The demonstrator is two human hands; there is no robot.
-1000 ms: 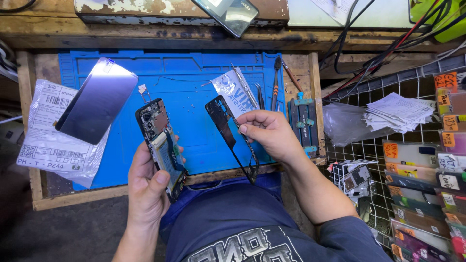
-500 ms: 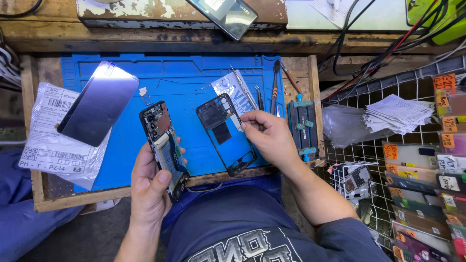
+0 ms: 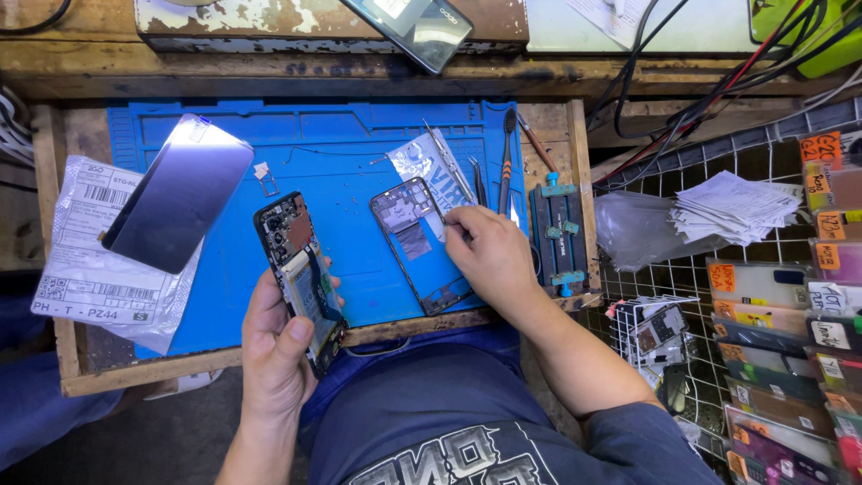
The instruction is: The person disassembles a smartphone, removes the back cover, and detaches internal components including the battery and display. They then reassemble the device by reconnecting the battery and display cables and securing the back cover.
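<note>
The opened phone [image 3: 301, 278] is a black body with its back cover off, so the circuit board at the top and the long battery below are showing. It stands tilted over the front edge of the worktop [image 3: 81, 135], above the blue mat [image 3: 359, 148], top end away from the person. The phone frame [image 3: 422, 242] is a thin dark rectangle, mostly hollow, with a grey patch inside. It lies flat on the mat near the front edge, slightly turned.

Phone repair stall: blue repair mat [image 3: 359, 144] on worn wooden bench [image 3: 269, 76], tweezers [image 3: 478, 180], wire rack of phone parts [image 3: 781, 296].
</note>
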